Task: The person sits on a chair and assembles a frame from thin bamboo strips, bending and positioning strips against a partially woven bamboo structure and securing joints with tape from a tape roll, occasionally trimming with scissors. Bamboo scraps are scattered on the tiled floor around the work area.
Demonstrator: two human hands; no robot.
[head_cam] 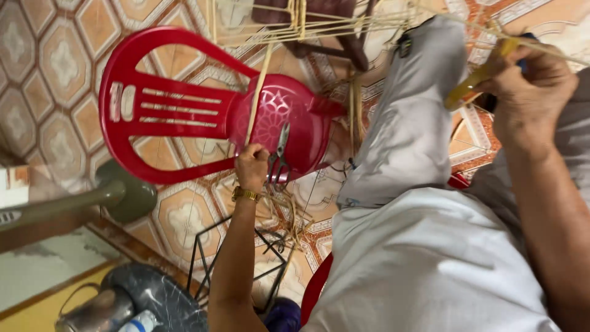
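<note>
Two hands busy: left hand (252, 167) pinching cane strip (258, 92); right hand (530, 92) gripping yellow-handled tool (476, 77).

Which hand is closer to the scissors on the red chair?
The left hand, the one with the gold wristwatch, grips a bamboo strip right beside the scissors on the red plastic chair. The right hand is raised far off, holding a yellow-handled tool.
</note>
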